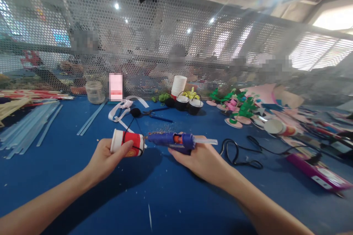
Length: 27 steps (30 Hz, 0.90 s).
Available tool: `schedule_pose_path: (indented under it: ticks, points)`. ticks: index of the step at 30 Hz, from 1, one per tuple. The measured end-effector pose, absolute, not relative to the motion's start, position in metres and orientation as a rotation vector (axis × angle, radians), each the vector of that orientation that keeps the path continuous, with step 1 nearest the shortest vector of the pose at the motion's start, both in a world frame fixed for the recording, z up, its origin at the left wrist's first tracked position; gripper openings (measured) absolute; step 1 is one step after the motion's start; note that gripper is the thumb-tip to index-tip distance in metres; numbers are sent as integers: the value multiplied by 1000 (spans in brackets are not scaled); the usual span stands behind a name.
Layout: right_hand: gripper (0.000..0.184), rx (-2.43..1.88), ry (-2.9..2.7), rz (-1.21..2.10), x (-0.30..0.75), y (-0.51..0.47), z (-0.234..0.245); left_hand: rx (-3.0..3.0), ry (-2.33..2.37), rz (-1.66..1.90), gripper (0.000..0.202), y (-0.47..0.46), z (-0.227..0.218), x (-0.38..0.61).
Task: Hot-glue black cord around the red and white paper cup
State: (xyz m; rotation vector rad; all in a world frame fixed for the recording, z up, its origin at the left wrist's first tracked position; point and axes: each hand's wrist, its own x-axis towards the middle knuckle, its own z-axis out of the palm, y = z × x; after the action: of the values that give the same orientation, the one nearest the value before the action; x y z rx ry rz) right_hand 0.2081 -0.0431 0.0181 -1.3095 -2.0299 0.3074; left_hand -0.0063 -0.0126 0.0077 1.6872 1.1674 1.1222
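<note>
My left hand (106,156) is closed around a red and white paper cup (118,142), which lies on its side above the blue table. Black yarn (127,129) runs round the cup and up to a small black ball of yarn (135,112) behind it. In my right hand (202,161) is a blue hot glue gun (162,139), with a clear glue stick (206,141) poking out of its back end. The gun's nozzle points left, close to the cup's base rim; whether they touch I cannot tell.
Pliers (157,114) and white ribbon (116,114) lie behind the cup. Clear glue sticks (30,128) spread at left. Small black buckets (195,106) and green craft pieces (245,108) stand farther back. A black cord (234,154) and purple box (317,172) are at right.
</note>
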Motion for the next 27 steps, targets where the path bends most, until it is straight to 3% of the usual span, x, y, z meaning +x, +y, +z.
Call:
schedule_pose_path:
  ticks: [27]
  points:
    - [13, -1268, -2083, 232, 211, -46, 25, 1804, 1080, 1102, 21, -11, 3, -9]
